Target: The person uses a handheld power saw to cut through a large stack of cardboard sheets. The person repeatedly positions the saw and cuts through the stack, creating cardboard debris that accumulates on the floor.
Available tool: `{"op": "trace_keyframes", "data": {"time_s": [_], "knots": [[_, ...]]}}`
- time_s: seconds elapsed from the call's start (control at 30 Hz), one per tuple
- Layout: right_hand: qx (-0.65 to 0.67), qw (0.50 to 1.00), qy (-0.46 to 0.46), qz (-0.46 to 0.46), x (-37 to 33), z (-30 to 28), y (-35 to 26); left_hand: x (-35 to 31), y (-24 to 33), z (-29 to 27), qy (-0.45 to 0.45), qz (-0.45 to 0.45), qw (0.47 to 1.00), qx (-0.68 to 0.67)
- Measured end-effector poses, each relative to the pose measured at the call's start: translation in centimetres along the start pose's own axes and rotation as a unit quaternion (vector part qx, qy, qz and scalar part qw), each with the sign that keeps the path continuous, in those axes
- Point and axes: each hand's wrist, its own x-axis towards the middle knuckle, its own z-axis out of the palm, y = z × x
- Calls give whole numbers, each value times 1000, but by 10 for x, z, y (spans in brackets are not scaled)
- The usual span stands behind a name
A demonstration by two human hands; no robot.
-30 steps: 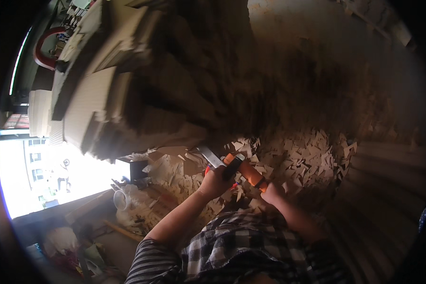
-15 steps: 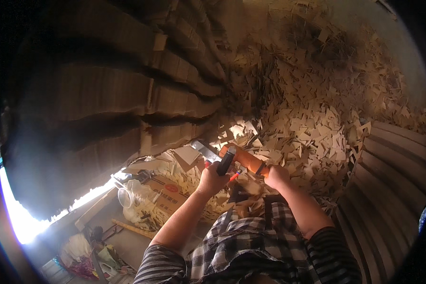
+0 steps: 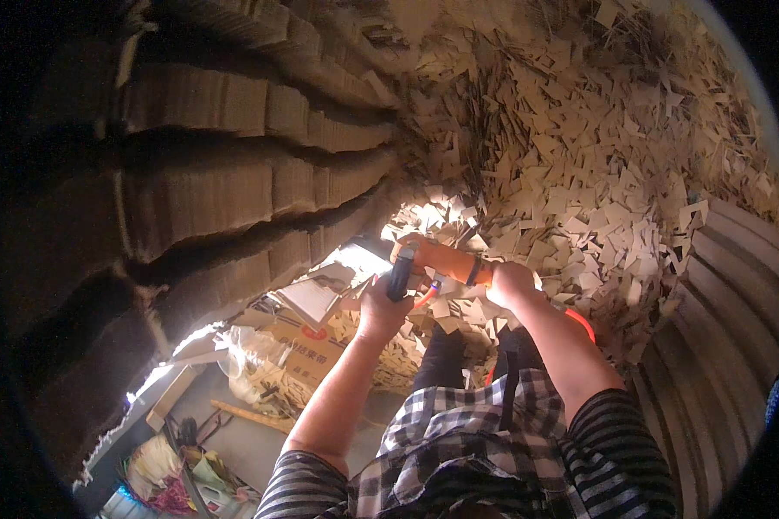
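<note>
Both my hands are closed on an orange handheld power tool (image 3: 448, 259), held level in front of my body. My left hand (image 3: 383, 311) wraps round its black side handle (image 3: 399, 275). My right hand (image 3: 511, 285) grips the rear end of the orange barrel. A flat metal piece (image 3: 360, 259) at the tool's front end glares in bright light, so its edge is hard to make out. Just beyond it, to the left, rise tall stacks of cardboard sheets (image 3: 203, 195). A red hose (image 3: 583, 323) shows beside my right forearm.
Small cardboard scraps (image 3: 571, 199) lie heaped across the floor ahead and around my legs. More ridged cardboard stacks (image 3: 710, 346) stand at the right. Lower left are a printed carton (image 3: 307, 353), clear plastic wrap (image 3: 244, 362), a wooden stick (image 3: 251, 416) and mixed clutter (image 3: 160, 471).
The tool and both hands sit slightly higher in the picture, with the same grip. The view has shifted, so my legs and the red hose by my right forearm now show.
</note>
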Motion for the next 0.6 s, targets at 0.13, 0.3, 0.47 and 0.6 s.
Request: {"op": "trace_keyframes", "data": {"time_s": [0.13, 0.3, 0.47, 0.6], "knots": [[-58, 998, -29, 14, 16, 0, 2, 9, -9, 9, 1, -25, 1000, 1], [-100, 994, -40, 6, 36, -10, 7, 28, -20, 24, 9, -58, 998, -35], [-80, 997, -2, 9, 59, -10, 12, 43, -7, 29, 9, -66, 997, -42], [-82, 996, 19, -16, 76, -11, 19, 59, -29, 44, 18, -20, 995, -92]]}}
